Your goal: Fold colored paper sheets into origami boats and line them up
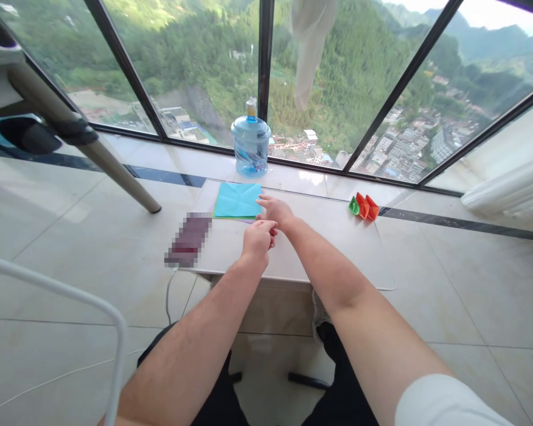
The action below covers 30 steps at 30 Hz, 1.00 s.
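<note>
A sheet of blue paper (237, 200) with crossing creases lies on the white table. Green and yellow edges of other sheets show under it. My right hand (276, 212) reaches across the blue sheet's right edge, fingers stretched out and fingertips at the paper. Just in front of it, close to the sheet's lower right corner, is my left hand (258, 241). Its fingers are curled together, and anything between them is hidden. Farther right on the table stand folded paper pieces: a green one (354, 205) beside two orange-red ones (368, 206).
At the left table edge lies a pixelated dark object (189, 239), with a white cable below it. A blue water jug (251, 148) stands behind the white table (333, 236), by the window. A tripod leg (119, 171) and a white metal bar (80, 290) are on the left.
</note>
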Motion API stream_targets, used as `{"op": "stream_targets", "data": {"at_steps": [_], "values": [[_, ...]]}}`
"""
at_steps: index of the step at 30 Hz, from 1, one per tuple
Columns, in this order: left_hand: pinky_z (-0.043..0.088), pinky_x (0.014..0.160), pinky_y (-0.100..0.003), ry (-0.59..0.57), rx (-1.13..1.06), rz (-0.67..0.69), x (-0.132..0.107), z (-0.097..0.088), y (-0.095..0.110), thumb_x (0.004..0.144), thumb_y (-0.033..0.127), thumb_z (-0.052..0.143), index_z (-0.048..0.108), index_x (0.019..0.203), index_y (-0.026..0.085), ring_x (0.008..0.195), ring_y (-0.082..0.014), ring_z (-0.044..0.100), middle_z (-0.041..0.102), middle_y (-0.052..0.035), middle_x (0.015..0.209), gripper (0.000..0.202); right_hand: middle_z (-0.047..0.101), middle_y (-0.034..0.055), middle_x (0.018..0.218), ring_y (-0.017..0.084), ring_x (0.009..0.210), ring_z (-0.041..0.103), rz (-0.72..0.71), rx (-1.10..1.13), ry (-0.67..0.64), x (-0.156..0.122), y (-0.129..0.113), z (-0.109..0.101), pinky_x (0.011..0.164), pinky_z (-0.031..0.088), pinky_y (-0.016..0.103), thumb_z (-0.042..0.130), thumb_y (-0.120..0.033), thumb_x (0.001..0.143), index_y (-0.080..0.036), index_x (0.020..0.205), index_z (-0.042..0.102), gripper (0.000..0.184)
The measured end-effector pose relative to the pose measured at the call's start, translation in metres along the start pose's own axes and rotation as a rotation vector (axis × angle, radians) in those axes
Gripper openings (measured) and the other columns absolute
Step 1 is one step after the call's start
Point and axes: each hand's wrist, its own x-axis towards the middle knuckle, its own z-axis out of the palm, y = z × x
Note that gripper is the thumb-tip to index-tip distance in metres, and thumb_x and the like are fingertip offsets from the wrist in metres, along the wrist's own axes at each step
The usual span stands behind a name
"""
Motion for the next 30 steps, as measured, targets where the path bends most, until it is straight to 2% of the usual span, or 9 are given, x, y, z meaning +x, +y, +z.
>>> {"op": "stream_targets", "data": {"at_steps": [3,6,10,12,15,17,19,22,30], "values": [[0.027,0.043,-0.019,0.009,-0.056,-0.031,0.001,-0.005,0.005,0.064,0.018,0.065,0.058,0.069,0.016,0.044,-0.0048,0.037,0.052,0.0031,0.056,0.009,0.056,0.0039,0.153,0.026,0.136,0.058,-0.025,-0.111,-0.061,0.005,-0.001,0.0,0.114,0.045,0.033,0.074,-0.032,0.084,-0.025,0.136,0.067,0.053],[0.027,0.042,-0.02,0.019,-0.085,-0.035,0.002,-0.006,0.009,0.063,0.017,0.064,0.056,0.068,0.016,0.043,-0.0052,0.038,0.052,0.0029,0.056,0.009,0.068,0.0059,0.138,0.026,0.127,0.065,-0.03,-0.175,-0.065,0.002,-0.003,-0.002,0.106,0.05,0.033,0.066,-0.033,0.09,-0.025,0.131,0.071,0.042],[0.026,0.042,-0.02,0.006,-0.122,-0.031,0.004,-0.006,0.011,0.063,0.016,0.065,0.056,0.067,0.016,0.043,-0.0051,0.037,0.052,0.0029,0.054,0.009,0.075,0.0078,0.127,0.026,0.117,0.07,-0.046,-0.255,-0.097,-0.006,-0.008,-0.005,0.097,0.053,0.033,0.06,-0.031,0.094,-0.024,0.124,0.075,0.034],[0.026,0.041,-0.02,-0.001,-0.13,-0.027,0.003,-0.005,0.011,0.063,0.016,0.065,0.056,0.066,0.016,0.043,-0.0049,0.037,0.053,0.0028,0.054,0.009,0.07,0.0072,0.135,0.025,0.118,0.069,-0.058,-0.264,-0.106,-0.007,-0.01,-0.007,0.098,0.053,0.033,0.058,-0.031,0.095,-0.024,0.126,0.073,0.036],[0.026,0.041,-0.019,-0.005,-0.132,-0.019,0.002,-0.004,0.01,0.063,0.017,0.065,0.055,0.066,0.016,0.043,-0.0049,0.037,0.053,0.0028,0.054,0.01,0.049,0.0036,0.159,0.025,0.133,0.06,-0.064,-0.233,-0.089,-0.006,-0.01,-0.009,0.108,0.049,0.032,0.062,-0.03,0.091,-0.026,0.139,0.065,0.048],[0.026,0.041,-0.019,-0.006,-0.132,-0.018,0.002,-0.004,0.01,0.063,0.017,0.065,0.055,0.066,0.016,0.043,-0.0048,0.037,0.053,0.003,0.054,0.01,0.043,0.0031,0.163,0.025,0.138,0.057,-0.066,-0.214,-0.101,-0.003,-0.011,-0.01,0.111,0.046,0.032,0.065,-0.028,0.087,-0.026,0.145,0.059,0.058],[0.026,0.041,-0.019,-0.006,-0.133,-0.022,0.002,-0.004,0.01,0.063,0.017,0.064,0.054,0.066,0.017,0.043,-0.0049,0.037,0.053,0.003,0.054,0.011,0.054,0.0054,0.155,0.026,0.134,0.06,-0.063,-0.219,-0.135,-0.001,-0.012,-0.011,0.109,0.048,0.032,0.065,-0.028,0.086,-0.024,0.147,0.057,0.061],[0.027,0.041,-0.019,-0.004,-0.136,-0.025,0.002,-0.005,0.011,0.062,0.017,0.064,0.055,0.066,0.016,0.043,-0.005,0.038,0.053,0.0029,0.055,0.011,0.068,0.0083,0.139,0.027,0.123,0.067,-0.061,-0.264,-0.162,-0.001,-0.014,-0.012,0.1,0.052,0.033,0.063,-0.032,0.089,-0.022,0.144,0.06,0.056],[0.027,0.042,-0.019,0.016,-0.132,-0.03,0.002,-0.004,0.015,0.063,0.016,0.063,0.057,0.067,0.016,0.043,-0.005,0.038,0.053,0.0021,0.056,0.007,0.075,0.0076,0.121,0.024,0.11,0.07,-0.183,-0.386,-0.169,-0.007,-0.016,-0.013,0.089,0.05,0.027,0.063,-0.026,0.088,-0.023,0.118,0.073,0.032]]}}
